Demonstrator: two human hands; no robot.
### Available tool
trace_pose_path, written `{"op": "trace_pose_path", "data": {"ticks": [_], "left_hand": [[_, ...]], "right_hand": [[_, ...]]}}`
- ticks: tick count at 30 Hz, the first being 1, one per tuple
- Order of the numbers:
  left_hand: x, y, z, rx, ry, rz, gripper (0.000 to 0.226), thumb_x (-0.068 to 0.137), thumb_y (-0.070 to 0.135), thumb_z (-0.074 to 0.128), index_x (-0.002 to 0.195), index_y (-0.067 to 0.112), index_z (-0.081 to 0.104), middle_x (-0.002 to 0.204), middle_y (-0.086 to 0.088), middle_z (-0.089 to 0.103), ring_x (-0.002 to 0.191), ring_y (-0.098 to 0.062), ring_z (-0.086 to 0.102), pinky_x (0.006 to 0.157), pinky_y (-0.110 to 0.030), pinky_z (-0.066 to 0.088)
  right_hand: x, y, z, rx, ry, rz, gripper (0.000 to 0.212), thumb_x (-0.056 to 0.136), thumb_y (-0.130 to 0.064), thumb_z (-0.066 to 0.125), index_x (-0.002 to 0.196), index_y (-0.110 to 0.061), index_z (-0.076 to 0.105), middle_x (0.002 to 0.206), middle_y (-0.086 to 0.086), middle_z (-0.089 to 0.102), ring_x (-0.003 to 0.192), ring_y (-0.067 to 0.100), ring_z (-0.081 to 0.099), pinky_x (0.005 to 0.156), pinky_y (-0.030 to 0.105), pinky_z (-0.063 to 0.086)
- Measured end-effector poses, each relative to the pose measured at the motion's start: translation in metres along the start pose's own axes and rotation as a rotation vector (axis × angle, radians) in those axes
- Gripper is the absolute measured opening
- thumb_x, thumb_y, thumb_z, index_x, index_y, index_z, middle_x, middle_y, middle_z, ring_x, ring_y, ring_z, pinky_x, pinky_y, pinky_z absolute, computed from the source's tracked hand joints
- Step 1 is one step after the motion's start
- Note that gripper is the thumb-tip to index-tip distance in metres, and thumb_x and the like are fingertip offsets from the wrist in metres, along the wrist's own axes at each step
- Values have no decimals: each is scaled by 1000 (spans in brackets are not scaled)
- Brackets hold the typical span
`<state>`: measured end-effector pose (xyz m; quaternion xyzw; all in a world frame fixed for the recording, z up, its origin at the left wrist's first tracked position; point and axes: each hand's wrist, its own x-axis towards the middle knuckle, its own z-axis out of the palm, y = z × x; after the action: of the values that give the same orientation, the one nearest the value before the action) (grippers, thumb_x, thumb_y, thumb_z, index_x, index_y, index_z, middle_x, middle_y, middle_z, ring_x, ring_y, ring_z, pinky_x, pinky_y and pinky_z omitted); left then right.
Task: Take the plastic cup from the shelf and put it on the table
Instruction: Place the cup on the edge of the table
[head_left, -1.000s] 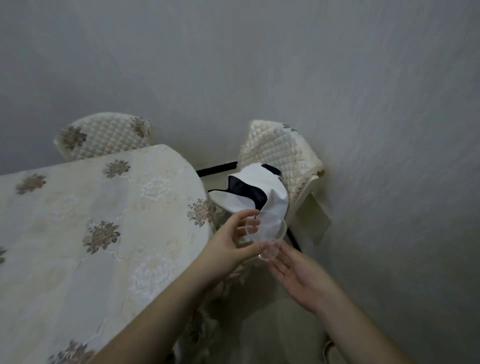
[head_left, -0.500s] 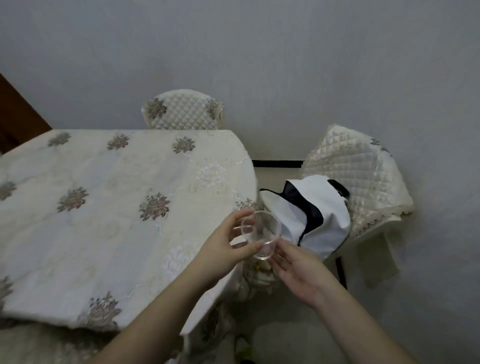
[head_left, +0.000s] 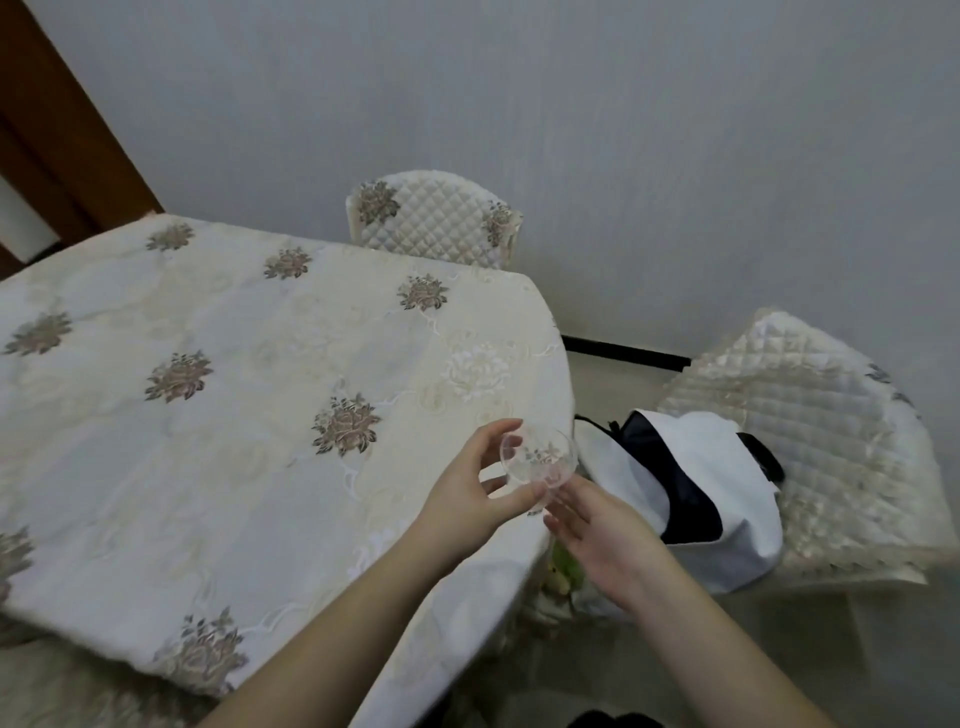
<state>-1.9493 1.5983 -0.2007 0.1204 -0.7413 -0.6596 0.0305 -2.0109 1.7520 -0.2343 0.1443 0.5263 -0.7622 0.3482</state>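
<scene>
Over table (head_left: 208, 415) edge now: left hand (head_left: 467, 499) holding plastic cup (head_left: 537, 457).

Both bare forearms reach forward from the lower edge of the view, converging toward each other. The left hand (head_left: 470, 491) is curled, thumb low and fingers arched above, its grip closed around the plastic cup (head_left: 537, 457). The right hand (head_left: 602, 540) lies palm up, fingers loosely extended, its fingertips (head_left: 563, 501) at the cup's underside.
</scene>
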Motion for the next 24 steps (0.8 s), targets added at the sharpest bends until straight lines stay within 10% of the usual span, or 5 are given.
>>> {"op": "trace_pose_path", "data": {"ticks": [10,24], "left_hand": [[76,-32,11,47,75,-90,62,77,19,82,129,37,53,124,2,59,115,1,56,96,-24,50],[157,-69,13,53,243,-198,66,75,20,82,132,33,52,135,9,57,127,-3,51,105,-39,47]], "right_hand": [[81,-33,-10,-184,-34,19,23,97,-15,52,111,-5,67,84,0,79,76,8,74,63,20,53],[189,-64,-5,-323,-60,125,24,95,-14,51,108,-2,68,115,14,71,103,24,65,82,25,49]]}}
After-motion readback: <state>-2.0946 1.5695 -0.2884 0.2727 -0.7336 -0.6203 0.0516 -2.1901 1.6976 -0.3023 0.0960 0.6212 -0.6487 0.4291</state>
